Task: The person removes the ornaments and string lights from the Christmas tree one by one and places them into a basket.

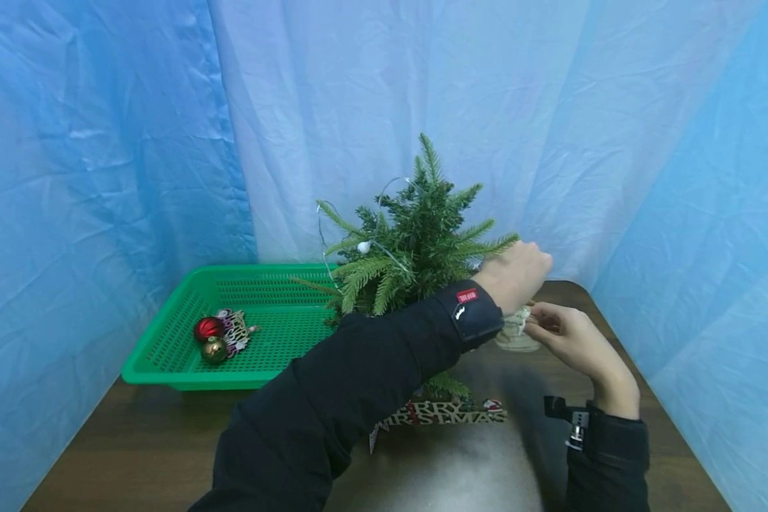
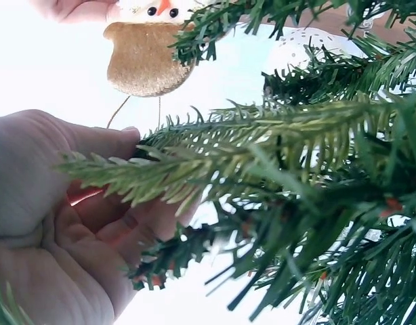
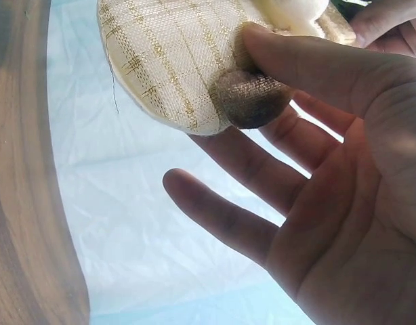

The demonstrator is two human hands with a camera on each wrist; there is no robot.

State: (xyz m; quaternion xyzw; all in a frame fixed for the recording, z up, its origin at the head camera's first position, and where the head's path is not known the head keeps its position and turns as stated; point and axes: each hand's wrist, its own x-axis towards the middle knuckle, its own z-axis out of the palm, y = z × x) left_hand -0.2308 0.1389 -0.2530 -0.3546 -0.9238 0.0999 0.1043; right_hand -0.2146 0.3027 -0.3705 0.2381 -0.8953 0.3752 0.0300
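A small green Christmas tree [image 1: 422,227] stands at mid-table. My left hand [image 1: 515,277] reaches across to its right side. In the left wrist view, thumb and fingers of the left hand [image 2: 66,210] pinch a branch [image 2: 215,162] near its tip, right by the thin cord loop of a snowman ornament [image 2: 150,61]. That ornament has black eyes, an orange nose and a gold cap. My right hand [image 1: 576,341] holds its body [image 3: 167,61], pale cloth with gold checks, between thumb and fingers in the right wrist view. Part of its head is hidden by the right hand.
At the left stands a green basket [image 1: 150,375] holding a red ball [image 1: 208,328], a gold ball [image 1: 214,350] and a small lettered ornament [image 1: 235,331]. A wire with a white bulb [image 1: 363,247] loops over the tree. A Merry Christmas sign [image 1: 461,416] sits before the tree, partly behind my sleeve.
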